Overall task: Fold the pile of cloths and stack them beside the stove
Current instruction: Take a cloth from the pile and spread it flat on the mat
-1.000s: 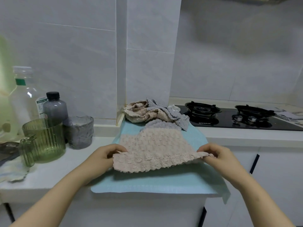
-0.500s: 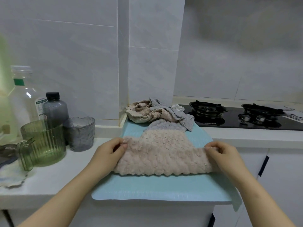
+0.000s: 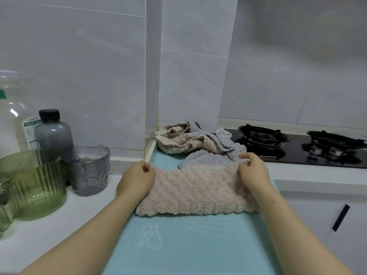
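A fluffy beige cloth (image 3: 194,193) lies folded in half on the light blue mat (image 3: 178,245), its fold toward me. My left hand (image 3: 137,179) pinches its far left corner and my right hand (image 3: 252,171) pinches its far right corner, both low on the mat. Just behind it a grey-blue cloth (image 3: 198,158) lies partly covered. Farther back, against the wall corner, sits a crumpled pile of beige and grey cloths (image 3: 194,140). The black gas stove (image 3: 297,147) is to the right.
On the white counter at the left stand a green ribbed glass jug (image 3: 31,185), a grey glass cup (image 3: 89,169), a dark grey bottle (image 3: 52,133) and a large clear bottle (image 3: 12,120). White cabinet doors (image 3: 327,215) lie below the stove.
Both hands carried the cloth's near edge away from me and laid it on the far edge, folding the beige cloth in half. The camera moved closer.
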Demonstrator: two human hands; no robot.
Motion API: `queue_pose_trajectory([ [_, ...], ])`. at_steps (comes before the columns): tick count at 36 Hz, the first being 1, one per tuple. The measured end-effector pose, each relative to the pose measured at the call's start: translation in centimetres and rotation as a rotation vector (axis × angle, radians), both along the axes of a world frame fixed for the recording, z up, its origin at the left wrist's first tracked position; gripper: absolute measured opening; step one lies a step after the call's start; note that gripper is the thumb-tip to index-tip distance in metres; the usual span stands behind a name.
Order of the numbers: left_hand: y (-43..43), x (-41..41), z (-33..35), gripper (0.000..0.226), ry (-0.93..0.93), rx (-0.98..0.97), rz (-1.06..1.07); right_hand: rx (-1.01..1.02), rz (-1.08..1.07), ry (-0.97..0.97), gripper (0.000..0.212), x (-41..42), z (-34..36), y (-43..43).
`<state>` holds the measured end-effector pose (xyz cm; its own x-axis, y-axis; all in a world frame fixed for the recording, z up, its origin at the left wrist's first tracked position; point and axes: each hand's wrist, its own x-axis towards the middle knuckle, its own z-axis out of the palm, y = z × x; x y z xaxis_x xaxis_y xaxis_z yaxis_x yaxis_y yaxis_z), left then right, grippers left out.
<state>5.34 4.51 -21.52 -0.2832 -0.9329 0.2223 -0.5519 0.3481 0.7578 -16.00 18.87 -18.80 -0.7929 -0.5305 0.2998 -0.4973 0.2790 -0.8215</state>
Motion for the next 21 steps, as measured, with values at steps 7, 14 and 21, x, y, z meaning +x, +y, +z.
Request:
queue_pose_trajectory([
  [7, 0.1, -0.6, -0.7, 0.019, -0.214, -0.156, -0.034, 0.338, -0.012, -0.011, 0.019, -0.8, -2.4, -0.5],
  [14, 0.0, -0.8, -0.4, 0.035, -0.425, -0.297, 0.015, 0.592, -0.065, 0.05, 0.037, -0.5, -2.0, 0.4],
  [21, 0.3, -0.5, -0.1, 0.029, -0.344, -0.343, 0.003, 0.439, -0.032, 0.074, 0.023, -0.9, -2.6, 0.4],
])
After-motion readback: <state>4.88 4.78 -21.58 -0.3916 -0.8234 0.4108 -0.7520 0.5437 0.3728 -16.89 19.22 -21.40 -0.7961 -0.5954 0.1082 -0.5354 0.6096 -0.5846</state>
